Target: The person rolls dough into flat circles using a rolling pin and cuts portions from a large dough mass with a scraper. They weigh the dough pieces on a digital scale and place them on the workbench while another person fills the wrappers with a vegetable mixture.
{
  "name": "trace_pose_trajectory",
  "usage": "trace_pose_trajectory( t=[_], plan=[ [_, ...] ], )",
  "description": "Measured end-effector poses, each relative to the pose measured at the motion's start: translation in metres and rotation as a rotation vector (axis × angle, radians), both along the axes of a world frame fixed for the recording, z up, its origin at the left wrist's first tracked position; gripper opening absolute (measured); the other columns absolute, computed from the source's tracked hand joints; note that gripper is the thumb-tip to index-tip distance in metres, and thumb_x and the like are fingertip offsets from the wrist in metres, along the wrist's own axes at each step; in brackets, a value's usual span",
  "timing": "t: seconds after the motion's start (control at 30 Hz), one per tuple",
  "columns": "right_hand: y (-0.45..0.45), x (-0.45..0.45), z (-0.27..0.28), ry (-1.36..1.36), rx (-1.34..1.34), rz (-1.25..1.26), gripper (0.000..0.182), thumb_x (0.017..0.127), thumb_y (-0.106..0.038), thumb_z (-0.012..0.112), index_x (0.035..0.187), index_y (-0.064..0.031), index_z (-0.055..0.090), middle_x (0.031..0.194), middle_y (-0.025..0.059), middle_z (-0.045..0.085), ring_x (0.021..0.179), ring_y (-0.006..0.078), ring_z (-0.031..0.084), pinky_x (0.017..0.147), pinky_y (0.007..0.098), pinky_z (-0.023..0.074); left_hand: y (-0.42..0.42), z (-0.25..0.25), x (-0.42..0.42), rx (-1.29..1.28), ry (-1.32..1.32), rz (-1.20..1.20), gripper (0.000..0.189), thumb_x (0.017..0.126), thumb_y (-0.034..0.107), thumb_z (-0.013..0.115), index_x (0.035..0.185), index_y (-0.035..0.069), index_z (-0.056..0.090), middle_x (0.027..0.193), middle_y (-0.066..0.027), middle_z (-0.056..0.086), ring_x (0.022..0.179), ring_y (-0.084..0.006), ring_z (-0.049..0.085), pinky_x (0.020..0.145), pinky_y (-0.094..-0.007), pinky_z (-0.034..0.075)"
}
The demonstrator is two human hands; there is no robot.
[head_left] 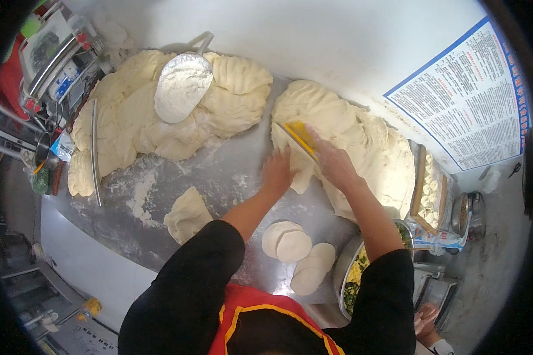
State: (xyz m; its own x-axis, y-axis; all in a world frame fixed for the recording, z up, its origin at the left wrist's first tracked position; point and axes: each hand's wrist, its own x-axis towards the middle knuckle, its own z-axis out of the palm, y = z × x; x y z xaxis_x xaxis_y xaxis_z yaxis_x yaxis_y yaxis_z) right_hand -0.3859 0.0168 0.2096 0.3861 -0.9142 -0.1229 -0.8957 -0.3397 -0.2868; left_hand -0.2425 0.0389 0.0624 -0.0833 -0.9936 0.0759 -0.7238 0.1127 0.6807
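Observation:
My right hand (337, 166) grips a dough scraper (300, 137) with a yellow handle and a straight metal edge. The scraper is slightly blurred and lies against the left side of a large dough mass (359, 133). Beside it, my left hand (276, 172) touches the edge of a dough flap, thumb spread away from the fingers; whether it grips the dough is unclear. A narrow tongue of dough (303, 179) hangs from the mass between my hands. Nearer to me are overlapping round dough wrappers (294, 245) and more wrappers (313, 270) on the metal worktop (240, 177).
A second dough mass (129, 111) bears a metal scoop of flour (184, 86) and a metal rod (95, 151). A loose dough piece (187, 215) lies near my left forearm. At right stand a filling bowl (343, 266) and a wooden-edged tray (419, 191). Another person's hand (426, 317) shows lower right.

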Motion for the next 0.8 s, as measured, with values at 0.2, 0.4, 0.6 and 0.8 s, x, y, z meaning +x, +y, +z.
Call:
trace_pose_trajectory(
  t=[0.2,0.4,0.6,0.8],
  plan=[
    [-0.018,0.006,-0.012,0.153,0.141,0.065,0.078,0.086,-0.002,0.053,0.151,-0.0261,0.017,0.109,0.0213,0.064,0.081,0.0405,0.064,0.071,0.0453,0.0516,0.018,-0.008,0.014,0.004,-0.061,-0.025,0.057,0.075,0.021,0.073,0.125,0.009,0.049,0.109,-0.0153,0.052,0.094,-0.0353,0.057,0.077,-0.0455,0.048],
    [-0.03,0.014,-0.075,-0.028,0.038,0.066,0.077,0.085,-0.001,0.053,0.15,-0.0266,0.021,0.113,0.0158,0.064,0.084,0.0384,0.064,0.07,0.0451,0.0516,0.029,-0.003,0.023,-0.005,0.009,0.004,0.057,0.074,0.017,0.073,0.125,0.01,0.049,0.105,-0.0146,0.051,0.091,-0.034,0.057,0.076,-0.0438,0.048],
    [-0.035,0.028,-0.084,0.043,-0.045,0.061,0.073,0.086,-0.003,0.053,0.15,-0.0263,0.024,0.114,0.014,0.064,0.09,0.0356,0.064,0.075,0.044,0.0514,0.032,-0.001,0.021,0.027,0.027,0.019,0.047,0.075,0.014,0.071,0.117,0.009,0.051,0.106,-0.0156,0.05,0.093,-0.0356,0.056,0.079,-0.0455,0.047],
    [-0.001,0.028,-0.085,0.094,-0.118,0.134,0.069,0.089,-0.008,0.052,0.15,-0.0248,0.024,0.108,0.0153,0.066,0.096,0.0341,0.063,0.081,0.0436,0.0505,0.043,-0.049,0.029,-0.13,0.036,-0.044,0.037,0.077,0.011,0.065,0.112,0.008,0.055,0.114,-0.0179,0.055,0.105,-0.037,0.055,0.089,-0.0443,0.046]
  ],
)
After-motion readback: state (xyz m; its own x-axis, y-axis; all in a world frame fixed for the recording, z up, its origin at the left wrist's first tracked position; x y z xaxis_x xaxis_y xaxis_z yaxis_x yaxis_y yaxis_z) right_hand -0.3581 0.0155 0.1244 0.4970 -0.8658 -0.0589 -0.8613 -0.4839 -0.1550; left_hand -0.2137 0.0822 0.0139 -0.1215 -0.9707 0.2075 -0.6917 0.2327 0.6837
